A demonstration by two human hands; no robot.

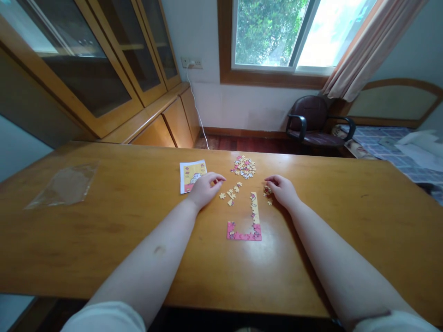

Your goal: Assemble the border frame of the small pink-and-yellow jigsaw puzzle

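While both your forearms reach forward across the wooden worktop [346, 198], the joined puzzle section [256, 226] lies flat between them, nearer to you than your hands. Its pink row runs along the near side, with a short turn upward at the left end; at the right end a taller column rises away from you, pink at its foot and cream above.

Your left hand [207, 186] is over the lower right part of the picture card [190, 174], its fingers stretched inward and bent a little; you cannot tell from this view whether thumb and finger pinch a piece. Just beside those fingertips lie a few scattered cream pieces [231, 194], to the left of the column's top.

Your right hand [283, 190] is curled downward, its fingertips at a small cluster of pieces [267, 190] to the right of the column. Whether it grips one of them is too small to tell.

Beyond the scattered pieces, between your hands and farther from you, sits the loose pile [244, 167] of mixed pink, cream and pale pieces. A clear plastic bag [65, 184] lies flat well off to your left, and a dark armchair [309, 117] stands past the worktop's far edge.
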